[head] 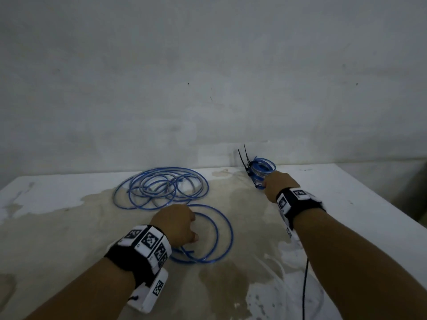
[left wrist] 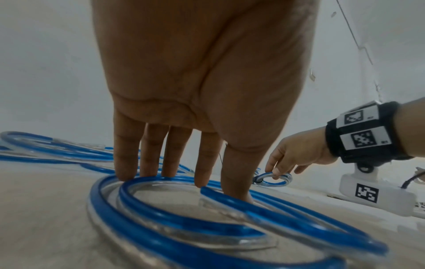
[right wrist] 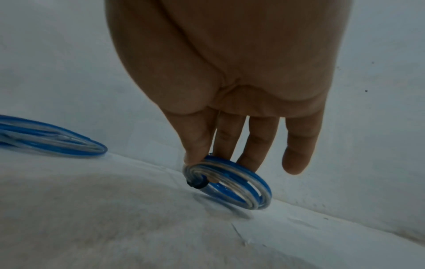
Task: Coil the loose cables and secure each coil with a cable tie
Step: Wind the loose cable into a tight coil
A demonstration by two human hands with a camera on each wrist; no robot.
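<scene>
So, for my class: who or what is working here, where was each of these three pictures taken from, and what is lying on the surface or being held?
No machine: a person's two bare hands, each wrist wearing a black band with square printed markers. One camera sits on the head; one on each wrist looks along the fingers. On the stained white table lie loose loops of blue and clear cable. The left hand rests straight fingers on the nearest loops. The right hand pinches a small tight cable coil bound with black cable ties.
</scene>
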